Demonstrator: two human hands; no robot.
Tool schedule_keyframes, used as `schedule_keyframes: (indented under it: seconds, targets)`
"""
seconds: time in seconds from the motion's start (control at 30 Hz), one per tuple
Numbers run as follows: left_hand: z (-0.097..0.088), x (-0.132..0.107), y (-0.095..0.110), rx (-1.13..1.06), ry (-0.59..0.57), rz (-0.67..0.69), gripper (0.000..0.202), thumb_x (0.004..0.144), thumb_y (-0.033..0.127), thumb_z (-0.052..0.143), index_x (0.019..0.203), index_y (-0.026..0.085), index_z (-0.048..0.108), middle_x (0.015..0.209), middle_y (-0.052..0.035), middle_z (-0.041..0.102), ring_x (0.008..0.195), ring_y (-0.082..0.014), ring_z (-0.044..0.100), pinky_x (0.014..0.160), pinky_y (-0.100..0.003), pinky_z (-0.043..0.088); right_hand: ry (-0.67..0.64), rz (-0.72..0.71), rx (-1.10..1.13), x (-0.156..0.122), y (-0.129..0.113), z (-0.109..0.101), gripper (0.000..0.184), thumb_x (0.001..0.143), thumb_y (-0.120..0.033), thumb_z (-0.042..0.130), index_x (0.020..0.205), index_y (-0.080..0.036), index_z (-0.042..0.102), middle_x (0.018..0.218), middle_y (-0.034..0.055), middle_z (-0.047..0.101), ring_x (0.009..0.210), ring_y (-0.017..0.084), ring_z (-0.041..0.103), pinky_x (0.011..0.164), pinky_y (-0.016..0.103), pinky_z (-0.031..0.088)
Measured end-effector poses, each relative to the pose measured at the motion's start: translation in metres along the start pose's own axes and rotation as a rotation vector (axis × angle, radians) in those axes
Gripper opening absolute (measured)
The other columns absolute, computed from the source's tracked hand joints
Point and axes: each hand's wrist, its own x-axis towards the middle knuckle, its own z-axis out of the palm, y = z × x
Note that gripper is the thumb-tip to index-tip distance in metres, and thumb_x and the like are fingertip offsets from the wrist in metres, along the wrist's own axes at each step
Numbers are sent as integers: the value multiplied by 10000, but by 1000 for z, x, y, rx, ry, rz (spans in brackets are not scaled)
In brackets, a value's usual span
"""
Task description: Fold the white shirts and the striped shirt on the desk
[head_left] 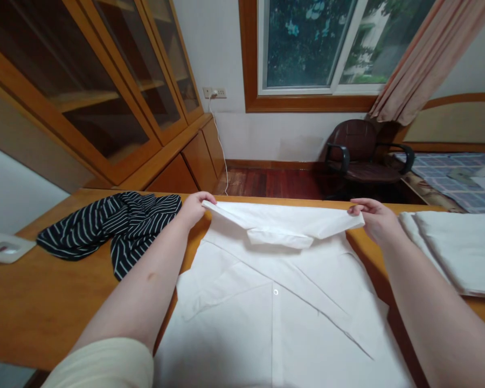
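A white button-front shirt [307, 312] lies spread on the wooden table, with a small round button showing on its front. Its far end is raised and folded over in a band, and the collar shows at the middle of that band. My left hand [196, 209] pinches the band's left corner between thumb and fingers. At the opposite corner, my right hand [375, 218] grips the fabric the same way. Between both hands the edge is stretched, sagging slightly at the collar. The shirt's near end runs out of view at the bottom.
A black-and-white striped cloth [105, 221] lies crumpled left of my left arm, beside a white plastic object [8, 245]. Folded white cloth [456, 248] is stacked on the table [36, 307] at right. Beyond stand a glass-door cabinet [105, 91] and an armchair [359, 151].
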Motion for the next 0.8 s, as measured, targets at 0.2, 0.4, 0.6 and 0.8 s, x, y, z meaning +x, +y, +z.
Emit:
schedule_keyframes:
  seconds: [0.2, 0.4, 0.6, 0.8]
  targets:
    - [-8, -48, -2, -104, 160, -106, 119, 538, 153, 527, 624, 192, 598, 717, -7, 637, 766, -172, 598, 784, -271, 476, 99, 22, -87, -28, -21, -9, 282, 579, -361, 694, 804, -265, 555, 599, -4, 486, 797, 250, 598, 725, 397, 483]
    - [8, -102, -25, -199, -17, -297, 109, 528, 181, 568, 627, 200, 608, 696, -12, 641, 691, -183, 594, 650, -269, 484, 105, 164, -43, -62, 8, -9, 305, 542, -298, 723, 790, -249, 552, 677, 28, 597, 850, 266, 630, 682, 361, 519]
    - [18, -126, -37, -267, 98, -384, 262, 643, 181, 560, 891, 207, 637, 956, -31, 680, 877, -163, 638, 766, -246, 506, 278, 353, 60, -97, 46, -10, 330, 567, -298, 737, 861, -224, 607, 751, 32, 666, 713, 200, 646, 617, 293, 535]
    - [18, -123, -7, -586, 65, -762, 176, 810, 262, 540, 941, 170, 611, 910, -87, 691, 758, -164, 676, 624, -260, 562, 288, 456, 80, -104, 33, -13, 307, 752, -496, 593, 769, -192, 627, 661, 47, 638, 580, 150, 603, 520, 248, 501]
